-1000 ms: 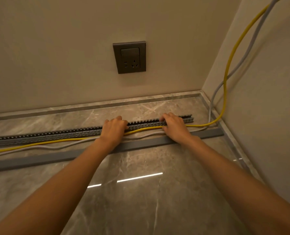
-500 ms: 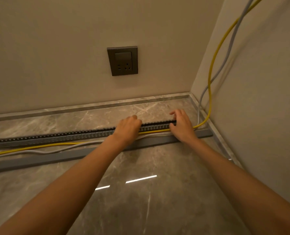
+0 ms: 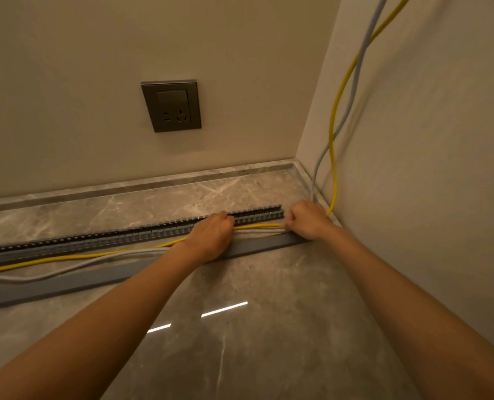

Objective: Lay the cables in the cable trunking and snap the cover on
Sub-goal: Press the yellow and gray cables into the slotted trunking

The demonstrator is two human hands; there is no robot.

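A slotted grey trunking [image 3: 101, 241] lies along the marble floor, parallel to the back wall. A yellow cable [image 3: 75, 256] and a grey cable [image 3: 67, 271] run beside its near side, then climb the right wall. The flat grey cover strip [image 3: 67, 282] lies nearer to me. My left hand [image 3: 211, 236] has its fingers curled over the cables at the trunking's near edge. My right hand [image 3: 308, 219] grips the cables with curled fingers at the trunking's right end by the corner.
A dark wall socket [image 3: 171, 105] sits on the back wall above the trunking. The right wall [image 3: 427, 168] stands close to my right hand. A marble skirting ledge [image 3: 124, 187] runs along the back wall.
Both hands have slid right along the trunking toward the corner. My right hand's fingers have gone from spread to curled round the cables at the trunking's end.
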